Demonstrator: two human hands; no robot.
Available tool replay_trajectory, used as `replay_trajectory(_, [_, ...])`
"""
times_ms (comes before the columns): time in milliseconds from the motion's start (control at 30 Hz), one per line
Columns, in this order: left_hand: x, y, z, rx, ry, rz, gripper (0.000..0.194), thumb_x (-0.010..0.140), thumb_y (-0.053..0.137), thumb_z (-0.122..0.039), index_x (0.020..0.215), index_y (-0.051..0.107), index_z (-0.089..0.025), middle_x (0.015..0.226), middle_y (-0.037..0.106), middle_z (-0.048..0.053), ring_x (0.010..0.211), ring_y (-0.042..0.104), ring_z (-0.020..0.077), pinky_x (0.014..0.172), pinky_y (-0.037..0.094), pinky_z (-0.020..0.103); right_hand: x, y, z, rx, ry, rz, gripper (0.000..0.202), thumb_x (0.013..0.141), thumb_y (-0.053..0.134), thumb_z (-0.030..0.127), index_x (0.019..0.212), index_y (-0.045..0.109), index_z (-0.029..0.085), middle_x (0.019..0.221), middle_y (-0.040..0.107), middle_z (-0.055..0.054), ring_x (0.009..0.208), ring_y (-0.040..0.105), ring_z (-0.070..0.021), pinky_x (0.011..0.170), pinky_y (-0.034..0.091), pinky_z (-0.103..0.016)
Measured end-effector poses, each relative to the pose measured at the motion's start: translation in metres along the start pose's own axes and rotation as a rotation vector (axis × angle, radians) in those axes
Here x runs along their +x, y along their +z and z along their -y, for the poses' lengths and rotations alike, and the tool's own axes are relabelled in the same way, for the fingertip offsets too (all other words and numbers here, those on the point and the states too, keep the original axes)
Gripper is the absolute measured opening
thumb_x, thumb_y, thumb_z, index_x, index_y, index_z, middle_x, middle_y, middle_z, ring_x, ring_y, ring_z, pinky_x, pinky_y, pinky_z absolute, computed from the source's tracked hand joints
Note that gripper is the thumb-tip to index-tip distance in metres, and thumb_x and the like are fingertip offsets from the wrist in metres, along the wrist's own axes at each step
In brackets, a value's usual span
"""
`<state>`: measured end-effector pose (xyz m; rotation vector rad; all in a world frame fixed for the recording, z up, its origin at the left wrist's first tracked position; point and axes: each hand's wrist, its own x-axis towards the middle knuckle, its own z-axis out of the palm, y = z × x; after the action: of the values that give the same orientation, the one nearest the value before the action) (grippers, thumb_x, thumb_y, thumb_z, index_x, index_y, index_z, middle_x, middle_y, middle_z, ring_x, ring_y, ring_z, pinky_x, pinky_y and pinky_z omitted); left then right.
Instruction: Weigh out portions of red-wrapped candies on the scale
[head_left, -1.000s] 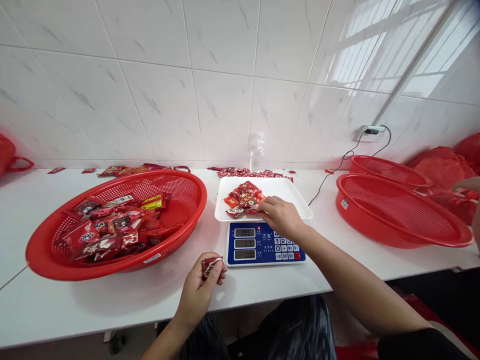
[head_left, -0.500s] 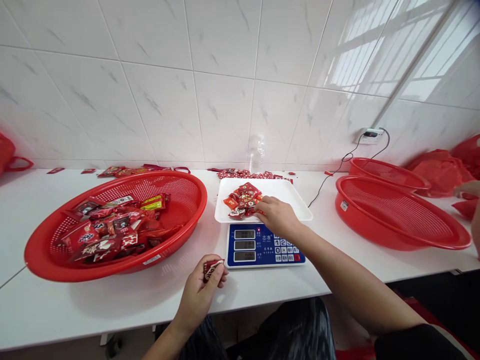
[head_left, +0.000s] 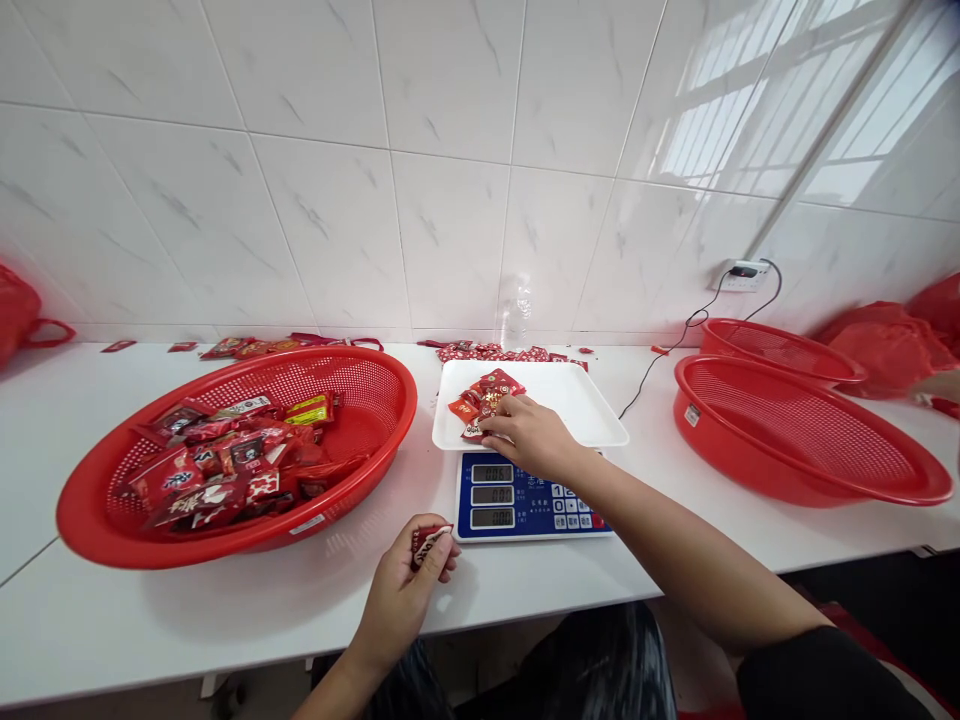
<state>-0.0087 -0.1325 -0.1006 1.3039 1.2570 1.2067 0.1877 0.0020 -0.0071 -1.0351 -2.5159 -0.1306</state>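
Low in front of the scale, my left hand [head_left: 412, 575] is closed around a small dark-red snack packet [head_left: 426, 543] with white lettering. My right hand [head_left: 536, 435] reaches over the white tray [head_left: 589, 405] of a digital scale [head_left: 491, 540]. Its thumb and fingers pinch at a red and white snack packet [head_left: 472, 430] on the near-left side of the pile. Other red and orange packets [head_left: 495, 385] lie heaped there, partly covered by the fingers. My right hand hides part of the scale's blue panel and keys.
A red perforated basket [head_left: 375, 375] with many snack packets stands at left. Two red baskets, the nearer one [head_left: 720, 480] and one behind it [head_left: 780, 335], stand at right. A clear bottle [head_left: 517, 312], loose packets [head_left: 480, 352] and a power cord [head_left: 664, 350] lie toward the wall. Another person's hand [head_left: 937, 387] shows at far right.
My right hand has shifted left across the pile onto the red and white packet. The scale's top reading has dropped slightly. My left hand keeps its packet.
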Motion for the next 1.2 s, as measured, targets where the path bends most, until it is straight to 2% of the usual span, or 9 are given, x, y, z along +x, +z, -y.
replay_trajectory(100, [0.000,0.000,0.001,-0.002,0.003,0.003,0.025,0.091,0.051,-0.044,0.096,0.051,-0.019,0.080,0.060,0.001,0.072,0.057,0.0157,0.068,0.049,0.029,0.001,0.001,-0.006,-0.002,0.032,0.012,0.019,0.093,0.054,0.032,0.098,0.071,0.025,0.096,0.060,-0.005,0.091,0.055,-0.0194,0.067,0.042,-0.028])
replay_trajectory(233, [-0.001,-0.001,0.003,0.006,0.010,0.017,0.024,0.092,0.050,-0.044,0.098,0.050,-0.020,0.081,0.059,0.001,0.074,0.057,0.0158,0.069,0.049,0.029,-0.008,-0.006,-0.005,0.059,0.068,-0.039,0.019,0.094,0.052,0.027,0.100,0.069,0.023,0.095,0.061,-0.005,0.093,0.056,-0.0193,0.069,0.043,-0.029])
replay_trajectory(333, [-0.001,-0.001,0.006,0.007,0.034,0.025,0.022,0.093,0.050,-0.041,0.100,0.049,-0.021,0.085,0.059,0.001,0.075,0.057,0.0153,0.072,0.049,0.030,-0.020,-0.010,0.005,0.115,0.029,-0.069,0.019,0.095,0.051,0.027,0.103,0.067,0.022,0.096,0.061,-0.005,0.091,0.056,-0.0178,0.071,0.043,-0.028])
replay_trajectory(467, [-0.002,-0.002,0.005,-0.011,0.057,0.044,0.019,0.093,0.048,-0.038,0.101,0.048,-0.021,0.088,0.060,0.002,0.077,0.057,0.0153,0.074,0.048,0.030,-0.030,-0.008,0.010,0.100,-0.044,-0.036,0.020,0.095,0.050,0.029,0.094,0.067,0.019,0.091,0.063,-0.005,0.086,0.057,-0.0165,0.067,0.042,-0.027])
replay_trajectory(567, [-0.002,-0.001,0.003,-0.027,0.058,0.045,0.018,0.093,0.048,-0.037,0.101,0.048,-0.021,0.087,0.060,0.002,0.077,0.057,0.0163,0.072,0.049,0.031,-0.029,-0.011,-0.002,0.089,0.046,-0.035,0.019,0.095,0.050,0.027,0.091,0.067,0.019,0.091,0.064,-0.004,0.086,0.057,-0.0163,0.067,0.042,-0.027])
replay_trajectory(733, [-0.003,0.000,0.002,-0.037,0.055,0.044,0.017,0.093,0.048,-0.036,0.101,0.048,-0.021,0.086,0.060,0.001,0.076,0.057,0.0154,0.072,0.049,0.030,-0.025,-0.027,-0.024,0.103,0.204,-0.067,0.019,0.095,0.050,0.029,0.090,0.066,0.021,0.090,0.064,-0.004,0.085,0.058,-0.0158,0.069,0.042,-0.027])
replay_trajectory(900, [-0.003,0.000,0.002,-0.039,0.040,0.049,0.017,0.093,0.048,-0.036,0.101,0.047,-0.021,0.086,0.060,0.002,0.075,0.056,0.0150,0.071,0.049,0.031,-0.027,-0.036,-0.026,0.113,0.225,-0.070,0.020,0.095,0.049,0.029,0.090,0.067,0.021,0.091,0.065,-0.004,0.083,0.058,-0.0152,0.070,0.042,-0.027])
replay_trajectory(1200, [-0.002,0.001,0.002,-0.041,0.039,0.043,0.018,0.093,0.048,-0.036,0.102,0.047,-0.021,0.085,0.060,0.002,0.075,0.056,0.0150,0.070,0.049,0.031,-0.026,-0.031,-0.026,0.104,0.217,-0.045,0.018,0.094,0.050,0.029,0.090,0.066,0.021,0.090,0.064,-0.003,0.084,0.058,-0.0151,0.070,0.042,-0.027])
